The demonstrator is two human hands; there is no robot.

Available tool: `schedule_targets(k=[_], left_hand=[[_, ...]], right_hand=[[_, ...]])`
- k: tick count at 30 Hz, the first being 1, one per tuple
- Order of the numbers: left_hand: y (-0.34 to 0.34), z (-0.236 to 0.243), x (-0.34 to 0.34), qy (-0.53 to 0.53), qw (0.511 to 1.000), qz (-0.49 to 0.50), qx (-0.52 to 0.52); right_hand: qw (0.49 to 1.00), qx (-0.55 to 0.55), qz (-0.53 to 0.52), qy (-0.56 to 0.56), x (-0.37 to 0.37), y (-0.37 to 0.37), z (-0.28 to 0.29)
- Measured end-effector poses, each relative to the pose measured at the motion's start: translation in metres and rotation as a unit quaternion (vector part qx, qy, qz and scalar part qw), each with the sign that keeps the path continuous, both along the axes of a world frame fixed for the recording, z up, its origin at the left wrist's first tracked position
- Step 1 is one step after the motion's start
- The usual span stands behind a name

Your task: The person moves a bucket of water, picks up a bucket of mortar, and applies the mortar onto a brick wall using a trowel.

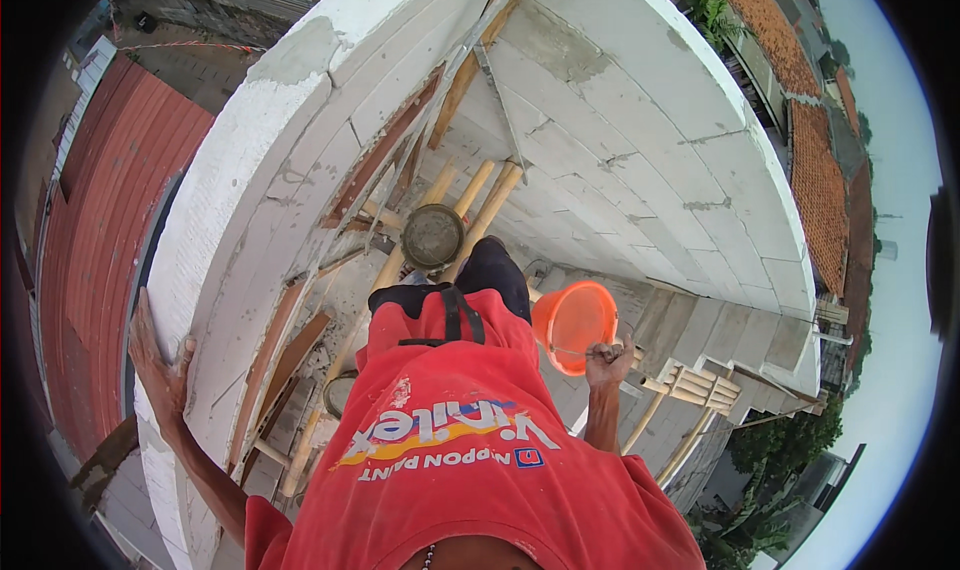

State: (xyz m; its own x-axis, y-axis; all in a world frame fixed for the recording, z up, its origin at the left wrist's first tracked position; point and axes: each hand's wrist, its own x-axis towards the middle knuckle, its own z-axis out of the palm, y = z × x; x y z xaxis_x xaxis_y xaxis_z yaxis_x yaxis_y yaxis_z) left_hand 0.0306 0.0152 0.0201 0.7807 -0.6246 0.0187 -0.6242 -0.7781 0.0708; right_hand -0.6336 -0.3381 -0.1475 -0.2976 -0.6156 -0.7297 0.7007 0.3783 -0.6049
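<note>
My left hand (163,368) lies with fingers spread on the white top edge of the block wall (215,220), at the left. On the other side, my right hand (608,364) is closed at the rim of an orange bucket (575,322), where a thin handle runs across to the fingers. The bucket hangs tilted beside my right hip, its mouth toward me, and looks empty. Ahead of my legs a round dark tub (432,237), grey with mortar inside, rests on bamboo poles (492,210).
Light block walls meet in a corner ahead, with a diagonal metal strip and timber (465,90) there. Bamboo scaffolding (690,395) stands at the right. A second round container (338,395) is partly hidden by my shirt. Outside the left wall lies a red metal roof (110,240).
</note>
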Motion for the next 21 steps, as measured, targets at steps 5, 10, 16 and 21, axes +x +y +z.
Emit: schedule_targets(k=[5, 10, 16, 21], left_hand=[[-0.010, 0.005, -0.009, 0.014, 0.999, 0.039, -0.010], [-0.013, 0.007, -0.012, 0.007, 0.999, 0.041, -0.008], [-0.026, 0.011, -0.021, -0.006, 0.996, 0.085, 0.020], [-0.056, 0.011, -0.038, -0.109, 0.992, 0.038, -0.043]], right_hand=[[0.997, -0.028, 0.064, 0.023, 0.009, -0.044, 0.027], [0.989, -0.047, 0.137, 0.036, 0.036, -0.091, 0.098], [0.943, -0.106, 0.303, 0.087, 0.072, -0.147, 0.169], [0.882, -0.172, 0.419, 0.132, 0.135, -0.186, 0.227]])
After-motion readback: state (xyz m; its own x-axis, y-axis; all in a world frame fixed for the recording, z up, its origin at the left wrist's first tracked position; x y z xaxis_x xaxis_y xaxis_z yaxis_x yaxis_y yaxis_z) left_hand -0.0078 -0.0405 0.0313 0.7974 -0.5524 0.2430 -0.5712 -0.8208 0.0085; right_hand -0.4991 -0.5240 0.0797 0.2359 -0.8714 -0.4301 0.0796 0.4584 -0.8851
